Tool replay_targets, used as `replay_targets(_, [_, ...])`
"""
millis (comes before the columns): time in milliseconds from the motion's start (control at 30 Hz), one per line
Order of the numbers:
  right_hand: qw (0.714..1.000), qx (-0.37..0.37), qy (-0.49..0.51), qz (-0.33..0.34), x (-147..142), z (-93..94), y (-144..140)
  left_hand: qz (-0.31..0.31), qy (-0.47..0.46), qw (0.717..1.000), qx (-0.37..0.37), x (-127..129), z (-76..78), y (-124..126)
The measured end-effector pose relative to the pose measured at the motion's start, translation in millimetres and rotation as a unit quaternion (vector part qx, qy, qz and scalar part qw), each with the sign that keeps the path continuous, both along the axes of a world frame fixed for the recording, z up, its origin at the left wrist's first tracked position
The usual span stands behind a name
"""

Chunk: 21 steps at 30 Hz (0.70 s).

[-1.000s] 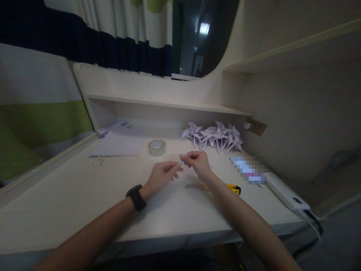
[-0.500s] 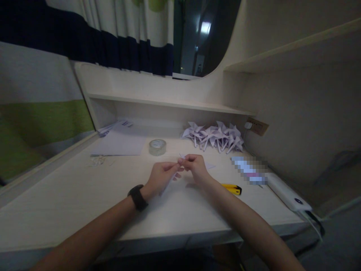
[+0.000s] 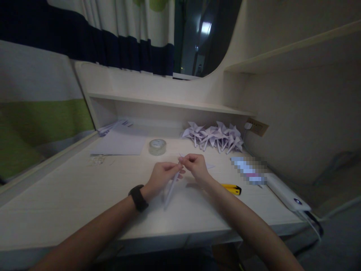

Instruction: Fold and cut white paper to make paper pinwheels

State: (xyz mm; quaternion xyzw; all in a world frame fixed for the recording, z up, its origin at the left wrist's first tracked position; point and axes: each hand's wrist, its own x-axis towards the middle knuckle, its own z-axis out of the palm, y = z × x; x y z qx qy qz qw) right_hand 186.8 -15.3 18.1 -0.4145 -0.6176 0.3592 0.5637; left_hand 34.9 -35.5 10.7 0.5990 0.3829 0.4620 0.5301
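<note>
Work in hand: one paper pinwheel, part-assembled. The left hand (image 3: 161, 177) pinches the top of a rolled paper stick (image 3: 170, 190) that slants down toward the bench (image 3: 84, 195); the right hand (image 3: 195, 166) has its fingers closed on a small folded paper piece (image 3: 182, 156) at the stick's upper end.

Done: a heap of finished pinwheels (image 3: 216, 136), behind the right hand.

Left, by judgement: fixing head to stick.

Supplies: tape roll (image 3: 157, 146) and paper sheets (image 3: 120, 145) behind the left hand; yellow utility knife (image 3: 231, 188) right of the right hand.

A dim room: a pale wooden desk (image 3: 70, 195) with a low shelf (image 3: 169, 103) at its back, striped curtains (image 3: 56, 45) behind, a dark window (image 3: 197, 37) above.
</note>
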Motion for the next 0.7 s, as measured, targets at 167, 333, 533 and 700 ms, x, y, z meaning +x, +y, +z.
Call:
replay_targets(167, [0.998, -0.028, -0.001, 0.062, 3, -0.8, 3, -0.004, 0.019, 1.000, 0.011, -3, -2.1, 2])
replay_targets(333, [0.998, -0.021, -0.025, 0.047, 3, -1.8, 5, 0.003, 0.050, 0.998, 0.030, -5, -6.0, 7])
replay_targets(533, [1.000, 0.000, -0.007, 0.010, 5, -2.0, 6, -0.006, 0.042, 0.999, 0.007, -2, -4.0, 7])
replay_targets(700, [1.000, -0.015, 0.001, 0.021, 13, -6.9, 13, 0.007, 0.128, 0.990, 0.058, -6, -9.7, 14])
